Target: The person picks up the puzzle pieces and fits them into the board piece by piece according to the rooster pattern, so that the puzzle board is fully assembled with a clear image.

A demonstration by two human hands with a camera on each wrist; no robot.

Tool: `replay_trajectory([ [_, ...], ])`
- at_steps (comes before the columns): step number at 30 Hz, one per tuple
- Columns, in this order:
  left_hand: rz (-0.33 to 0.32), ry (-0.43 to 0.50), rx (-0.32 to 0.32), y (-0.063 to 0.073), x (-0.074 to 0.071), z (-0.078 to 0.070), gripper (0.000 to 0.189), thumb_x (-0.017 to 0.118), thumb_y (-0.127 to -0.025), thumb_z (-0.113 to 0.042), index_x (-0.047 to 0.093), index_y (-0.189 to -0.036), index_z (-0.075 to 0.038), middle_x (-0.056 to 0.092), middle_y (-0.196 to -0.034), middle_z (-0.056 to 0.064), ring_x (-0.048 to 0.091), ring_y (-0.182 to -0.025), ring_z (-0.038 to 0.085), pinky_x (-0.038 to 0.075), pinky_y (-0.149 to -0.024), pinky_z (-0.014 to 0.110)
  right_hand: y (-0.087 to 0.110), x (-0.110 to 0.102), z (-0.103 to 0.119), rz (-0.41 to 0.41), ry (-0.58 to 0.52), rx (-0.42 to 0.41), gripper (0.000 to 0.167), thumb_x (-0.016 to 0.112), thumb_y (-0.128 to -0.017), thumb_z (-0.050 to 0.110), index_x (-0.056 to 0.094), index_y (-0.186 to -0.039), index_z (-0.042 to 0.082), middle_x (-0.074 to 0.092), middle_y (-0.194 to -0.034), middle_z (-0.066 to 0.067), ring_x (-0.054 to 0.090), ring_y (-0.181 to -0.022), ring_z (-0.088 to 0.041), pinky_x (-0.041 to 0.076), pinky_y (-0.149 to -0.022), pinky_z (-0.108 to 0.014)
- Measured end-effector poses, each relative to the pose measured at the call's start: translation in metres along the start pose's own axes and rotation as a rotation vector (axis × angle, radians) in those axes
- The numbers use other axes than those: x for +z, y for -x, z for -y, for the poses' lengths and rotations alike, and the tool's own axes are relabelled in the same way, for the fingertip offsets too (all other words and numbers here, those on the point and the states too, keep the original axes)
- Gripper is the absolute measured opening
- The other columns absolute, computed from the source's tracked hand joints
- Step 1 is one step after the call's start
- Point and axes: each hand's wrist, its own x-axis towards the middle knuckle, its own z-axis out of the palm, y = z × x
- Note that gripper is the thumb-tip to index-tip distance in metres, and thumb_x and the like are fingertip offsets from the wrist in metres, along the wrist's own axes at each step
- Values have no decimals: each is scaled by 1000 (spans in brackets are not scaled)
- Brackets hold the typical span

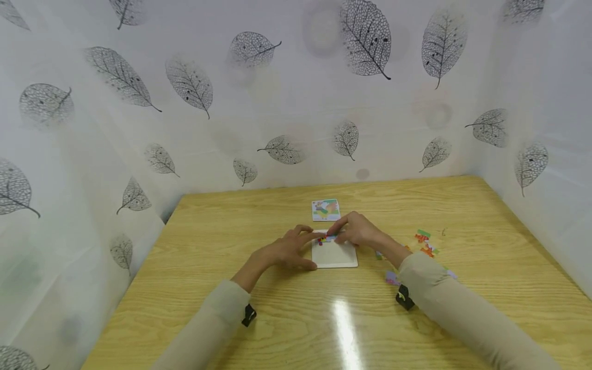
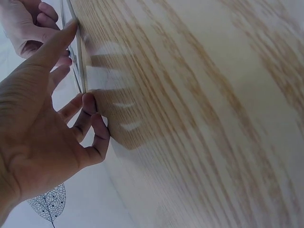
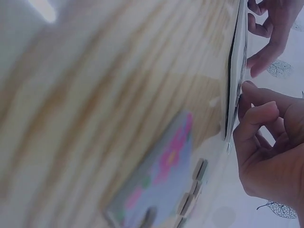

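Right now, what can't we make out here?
Head: picture on the card, too small for detail.
Head: number of puzzle pieces, right sleeve partly covers them.
Left wrist: face of the tray, edge-on behind left hand.
Right wrist: flowered piece, blurred, cut by bottom edge.

in front of you spreads a wood-grain table (image 1: 287,318), bearing a white tray (image 1: 335,258) around its middle, a small picture card (image 1: 326,209) just on the tray's far side, and loose puzzle pieces (image 1: 422,238) scattered to the right, a lilac one (image 1: 392,278) lying nearer you.
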Motion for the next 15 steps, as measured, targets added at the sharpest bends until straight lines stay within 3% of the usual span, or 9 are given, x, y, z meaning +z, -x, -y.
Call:
replay_trajectory([
  [8, 20, -14, -4, 1, -1, -1, 80, 75, -94, -45, 36, -163, -30, 25, -165, 11, 32, -146, 39, 35, -114, 66, 15, -12, 0, 20, -69, -12, 22, 61, -103, 8, 77, -118, 6, 66, -135, -18, 36, -42, -7, 43, -44, -24],
  [15, 19, -22, 7, 0, 0, -1, 80, 77, -94, -42, 37, -163, -29, 25, -164, 10, 32, -146, 38, 38, -113, 62, 31, -41, -18, -4, -128, -41, 29, 59, -106, 11, 68, -131, -2, 61, -138, -25, 37, -46, -11, 43, -45, -28],
])
